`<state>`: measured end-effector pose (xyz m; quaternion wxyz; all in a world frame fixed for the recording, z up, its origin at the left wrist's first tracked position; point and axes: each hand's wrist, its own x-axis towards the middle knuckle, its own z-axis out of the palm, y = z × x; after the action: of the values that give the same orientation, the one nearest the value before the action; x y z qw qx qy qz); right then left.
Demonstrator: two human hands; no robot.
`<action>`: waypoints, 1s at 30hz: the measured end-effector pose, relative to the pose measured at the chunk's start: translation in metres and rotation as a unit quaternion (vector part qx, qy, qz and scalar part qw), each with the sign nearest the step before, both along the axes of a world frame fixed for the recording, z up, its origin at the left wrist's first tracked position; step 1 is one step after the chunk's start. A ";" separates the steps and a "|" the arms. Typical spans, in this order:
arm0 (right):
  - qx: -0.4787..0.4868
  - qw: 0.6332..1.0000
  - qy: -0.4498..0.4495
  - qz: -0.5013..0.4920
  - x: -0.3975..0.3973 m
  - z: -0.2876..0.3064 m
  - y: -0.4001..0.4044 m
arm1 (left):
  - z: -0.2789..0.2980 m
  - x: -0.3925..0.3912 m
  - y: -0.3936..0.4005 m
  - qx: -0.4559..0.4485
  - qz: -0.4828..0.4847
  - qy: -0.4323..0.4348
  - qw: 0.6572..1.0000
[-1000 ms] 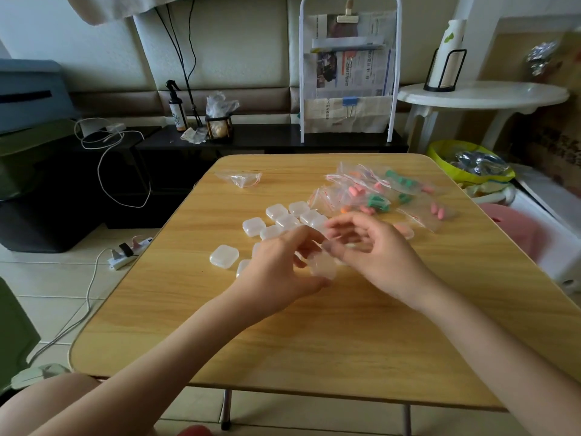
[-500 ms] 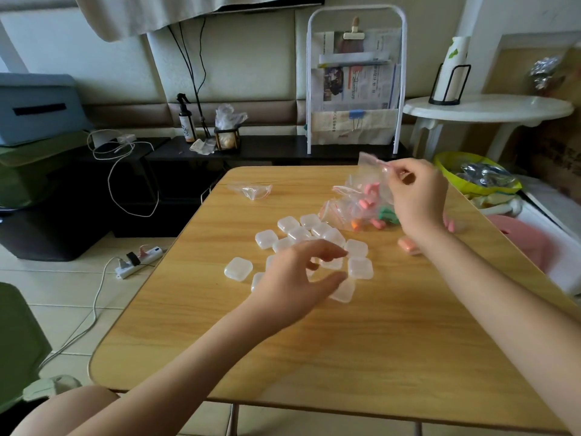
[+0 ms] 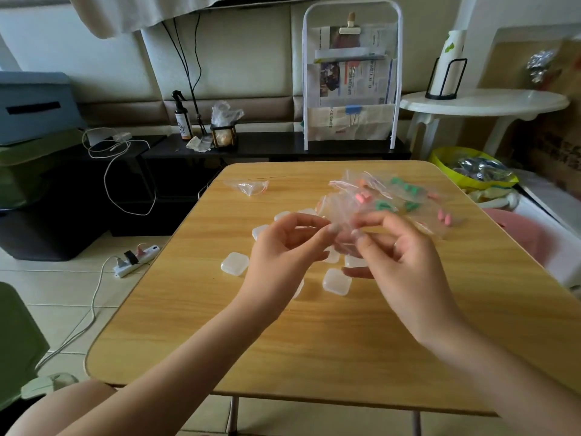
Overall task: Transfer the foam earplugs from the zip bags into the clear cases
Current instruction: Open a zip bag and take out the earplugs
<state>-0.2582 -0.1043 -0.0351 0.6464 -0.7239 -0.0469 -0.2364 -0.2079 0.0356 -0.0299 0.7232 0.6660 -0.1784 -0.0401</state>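
hands, left (image 3: 284,250) and right (image 3: 399,256), pinch one zip bag (image 3: 341,215) above clear cases (image 3: 336,281); no readable writing.

Clear cases (image 3: 336,281) partly behind hands

left hand (image 3: 284,253), right hand (image 3: 401,262), fingers pinching together

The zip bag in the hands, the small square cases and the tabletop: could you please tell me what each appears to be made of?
Zip bag: thin clear plastic film, glossy; it crinkles and shows the table through it. Square cases: translucent, frosted-looking rigid plastic with rounded corners. Table: probably wood-grain laminate, smooth and satin; the grain looks printed, though solid wood cannot be excluded.
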 end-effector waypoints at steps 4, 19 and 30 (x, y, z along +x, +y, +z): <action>-0.025 1.000 0.008 -0.009 -0.001 -0.007 0.002 | -0.001 -0.005 -0.002 0.025 0.018 -0.014 0.999; -0.182 0.983 0.013 -0.011 0.006 -0.002 -0.005 | -0.003 0.004 0.003 0.093 -0.006 -0.074 0.993; -0.441 0.895 0.027 -0.070 -0.005 0.006 -0.006 | -0.002 -0.006 0.000 0.222 0.010 -0.159 0.962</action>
<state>-0.2633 -0.1100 -0.0288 0.2438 -0.9420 -0.0782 -0.2169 -0.2141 0.0358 -0.0316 0.5196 0.8094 -0.2713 0.0348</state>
